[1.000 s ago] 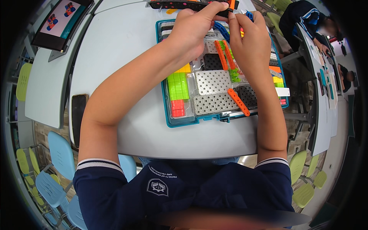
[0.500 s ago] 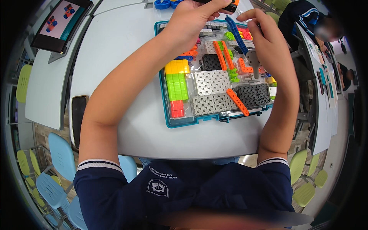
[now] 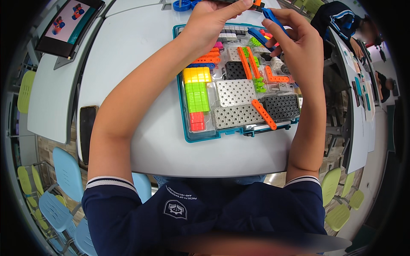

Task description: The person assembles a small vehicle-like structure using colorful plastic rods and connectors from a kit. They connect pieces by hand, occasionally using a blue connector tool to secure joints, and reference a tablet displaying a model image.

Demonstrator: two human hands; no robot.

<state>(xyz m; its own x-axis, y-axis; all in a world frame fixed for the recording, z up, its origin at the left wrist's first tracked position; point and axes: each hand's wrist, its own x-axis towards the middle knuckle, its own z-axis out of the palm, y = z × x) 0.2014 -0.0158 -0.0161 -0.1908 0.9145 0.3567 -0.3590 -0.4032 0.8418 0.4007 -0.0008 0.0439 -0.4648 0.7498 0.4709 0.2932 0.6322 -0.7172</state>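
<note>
At the far edge of the view my left hand [image 3: 213, 19] is closed around an orange-and-black piece [image 3: 258, 4], most of which lies beyond the frame or behind the fingers. To its right, my right hand [image 3: 297, 38] grips a blue plier-like tool [image 3: 273, 19]. One blue arm of it passes between the fingers, its tip against or very close to the orange-and-black piece. Another blue length [image 3: 257, 37] shows below, over the tray; whether it belongs to the same tool I cannot tell. Under both hands lies a teal-edged parts tray [image 3: 186, 123].
In the tray are perforated white plates [image 3: 235, 92], black plates [image 3: 282, 106], yellow blocks [image 3: 197, 74], green blocks [image 3: 197, 97] and an orange bar [image 3: 264, 114] across the front. A phone [image 3: 88, 132] lies left; a tablet [image 3: 68, 25] stands far left. Blue wheels [image 3: 182, 5] sit behind. Another person [image 3: 337, 21] is at right.
My right hand has moved up and slightly left, bringing the blue tool to the orange-and-black piece. A grey piece seen near that hand earlier no longer shows there. My left hand has barely shifted.
</note>
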